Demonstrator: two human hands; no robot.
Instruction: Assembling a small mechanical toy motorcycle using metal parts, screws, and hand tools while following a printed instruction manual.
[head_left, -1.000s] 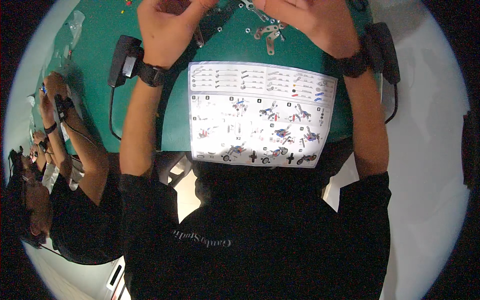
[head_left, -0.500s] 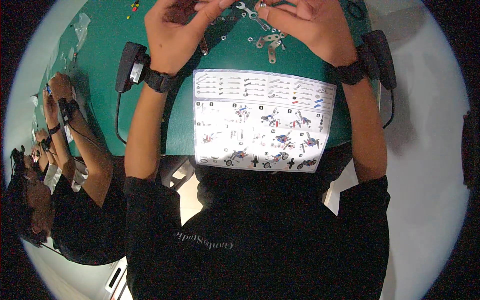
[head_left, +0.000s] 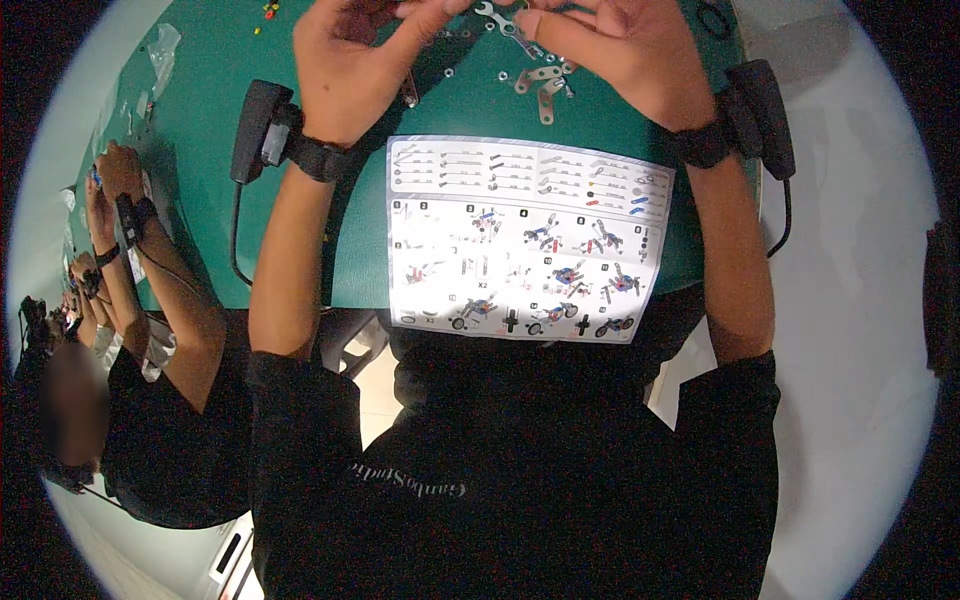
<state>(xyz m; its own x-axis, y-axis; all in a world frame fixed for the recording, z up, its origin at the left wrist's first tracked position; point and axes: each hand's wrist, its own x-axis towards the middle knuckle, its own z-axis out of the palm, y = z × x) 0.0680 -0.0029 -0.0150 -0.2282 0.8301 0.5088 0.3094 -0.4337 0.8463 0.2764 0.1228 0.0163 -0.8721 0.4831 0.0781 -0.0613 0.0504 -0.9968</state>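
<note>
My left hand (head_left: 350, 75) reaches the upper edge of the view, thumb and fingers drawn together; what they hold is cut off. Across from it, my right hand (head_left: 625, 65) has its thumb against bent fingers, with a tiny part too small to name at the tip. Between them a small silver open-ended wrench (head_left: 507, 28) lies on the green mat. Bent metal brackets with holes (head_left: 546, 100) and nuts (head_left: 503, 76) lie below my right hand. A metal strip (head_left: 410, 92) pokes out beside my left palm.
A printed instruction sheet (head_left: 520, 240) with assembly drawings lies at the near table edge. Small red and yellow pieces (head_left: 270, 12) and clear plastic bags (head_left: 163, 55) are at far left. A black ring (head_left: 713, 20) sits at far right. Another person's hands (head_left: 120, 175) work at the left.
Both hands stay nearly in place, with slight finger movement. The silvery bit seen at my right thumb earlier is less visible now. The sheet and loose parts lie as before.
</note>
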